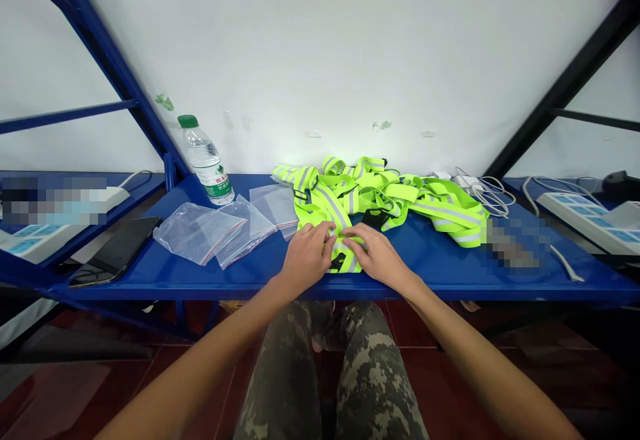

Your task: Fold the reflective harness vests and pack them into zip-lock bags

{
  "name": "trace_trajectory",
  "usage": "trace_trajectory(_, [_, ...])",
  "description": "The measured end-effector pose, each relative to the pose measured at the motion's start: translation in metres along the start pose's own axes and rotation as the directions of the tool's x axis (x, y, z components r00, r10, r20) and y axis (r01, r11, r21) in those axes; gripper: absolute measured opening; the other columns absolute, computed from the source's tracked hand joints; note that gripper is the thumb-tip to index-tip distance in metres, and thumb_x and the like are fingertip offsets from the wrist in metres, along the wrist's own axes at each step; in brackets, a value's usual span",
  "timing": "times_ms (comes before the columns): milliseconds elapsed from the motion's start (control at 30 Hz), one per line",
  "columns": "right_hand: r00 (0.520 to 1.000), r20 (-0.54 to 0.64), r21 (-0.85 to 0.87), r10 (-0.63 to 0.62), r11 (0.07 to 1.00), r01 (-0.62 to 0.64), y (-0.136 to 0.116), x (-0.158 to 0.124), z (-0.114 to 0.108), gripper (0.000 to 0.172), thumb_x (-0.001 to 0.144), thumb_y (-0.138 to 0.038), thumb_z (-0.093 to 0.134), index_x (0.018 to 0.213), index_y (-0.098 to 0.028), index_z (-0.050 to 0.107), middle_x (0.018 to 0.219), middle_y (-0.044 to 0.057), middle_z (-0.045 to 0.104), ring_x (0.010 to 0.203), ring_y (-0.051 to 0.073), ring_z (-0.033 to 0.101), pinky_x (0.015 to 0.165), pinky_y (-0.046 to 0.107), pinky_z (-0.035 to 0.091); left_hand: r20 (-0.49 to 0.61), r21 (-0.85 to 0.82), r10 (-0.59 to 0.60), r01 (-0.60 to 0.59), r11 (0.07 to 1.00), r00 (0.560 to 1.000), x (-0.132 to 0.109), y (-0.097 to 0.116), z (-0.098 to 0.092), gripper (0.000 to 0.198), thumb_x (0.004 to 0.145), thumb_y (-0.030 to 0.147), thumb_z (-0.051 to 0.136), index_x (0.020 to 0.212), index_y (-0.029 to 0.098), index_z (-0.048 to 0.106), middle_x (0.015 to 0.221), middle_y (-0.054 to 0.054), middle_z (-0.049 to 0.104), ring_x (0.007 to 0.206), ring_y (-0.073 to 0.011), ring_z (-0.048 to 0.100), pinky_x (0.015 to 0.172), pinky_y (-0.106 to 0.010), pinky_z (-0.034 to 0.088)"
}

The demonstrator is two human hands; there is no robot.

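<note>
Bare forearms (220,347) reach in above camouflage trousers (383,367). At the front edge of the blue worktop (435,277), the left hand (307,253) and right hand (380,253) rest on the near end of the neon-yellow reflective straps (333,210). Each grip is partly curled, fingertips touching the webbing; whether either pinches it, I cannot tell. A black buckle (339,262) lies between the hands. To the left are a dark phone (120,250) and overlapping clear bags (197,230). Behind these stands a water bottle (206,163); the straps heap back toward the white wall (310,47), near a white cable (487,193) at right.
</note>
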State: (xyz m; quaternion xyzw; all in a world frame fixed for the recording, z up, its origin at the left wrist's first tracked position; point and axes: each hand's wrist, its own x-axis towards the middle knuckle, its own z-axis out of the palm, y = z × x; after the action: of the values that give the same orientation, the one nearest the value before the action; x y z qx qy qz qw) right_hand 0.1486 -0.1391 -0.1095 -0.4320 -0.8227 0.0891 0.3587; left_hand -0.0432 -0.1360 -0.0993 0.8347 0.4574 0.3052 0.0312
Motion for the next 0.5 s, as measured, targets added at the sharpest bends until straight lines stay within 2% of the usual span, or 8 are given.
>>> trace_trajectory(67, [0.997,-0.062,-0.021,-0.034,0.999,0.033,-0.002,-0.001,0.0,0.02,0.099,-0.028,0.05,0.102,-0.019,0.068,0.118,0.01,0.067,0.102,0.022,0.064,0.088,0.036,0.051,0.016,0.019,-0.002,0.002,1.0,1.0,0.0,-0.001,0.002,0.016,0.097,0.022,0.048,0.109,0.02,0.058,0.092,-0.004,0.07,0.089,-0.0226,0.06,0.079,-0.035,0.045])
trace_trajectory(167, [0.984,-0.096,-0.123,-0.152,0.982,0.14,-0.006,-0.007,-0.002,0.02,0.097,-0.029,0.054,0.094,-0.019,0.071,0.118,0.009,0.07,0.109,0.025,0.063,0.094,0.041,0.051,0.022,-0.016,-0.04,0.04,0.999,0.999,0.001,-0.004,0.004,0.015,0.095,0.02,0.05,0.107,0.021,0.058,0.09,-0.003,0.068,0.087,-0.0222,0.06,0.076,-0.034,0.045])
trace_trajectory(233, [0.976,-0.052,-0.161,-0.213,0.966,0.202,-0.007,-0.013,-0.005,0.024,0.092,-0.036,0.063,0.106,-0.018,0.071,0.117,0.009,0.072,0.112,0.027,0.062,0.098,0.044,0.05,0.027,-0.052,-0.076,0.078,0.996,0.997,0.002,-0.007,0.004,0.018,0.094,0.018,0.052,0.111,0.021,0.057,0.086,-0.002,0.067,0.085,-0.0221,0.06,0.076,-0.034,0.045])
trace_trajectory(333, [0.969,0.058,-0.178,-0.241,0.952,0.247,-0.008,-0.019,-0.01,0.052,0.085,-0.045,0.071,0.127,-0.015,0.063,0.13,0.013,0.066,0.121,0.029,0.059,0.104,0.048,0.048,0.006,-0.08,-0.077,0.077,0.994,0.997,0.002,-0.009,0.004,0.018,0.092,0.016,0.055,0.11,0.02,0.057,0.087,-0.002,0.068,0.088,-0.022,0.06,0.08,-0.034,0.046])
trace_trajectory(500, [0.957,0.172,-0.204,-0.232,0.942,0.265,-0.004,-0.018,-0.013,0.038,0.093,-0.022,0.058,0.131,-0.016,0.06,0.134,0.013,0.063,0.124,0.028,0.058,0.103,0.047,0.049,-0.097,0.064,0.002,0.004,0.998,0.995,-0.001,-0.003,0.0,0.011,0.093,0.024,0.058,0.104,0.02,0.061,0.082,-0.002,0.071,0.084,-0.0225,0.061,0.077,-0.034,0.045])
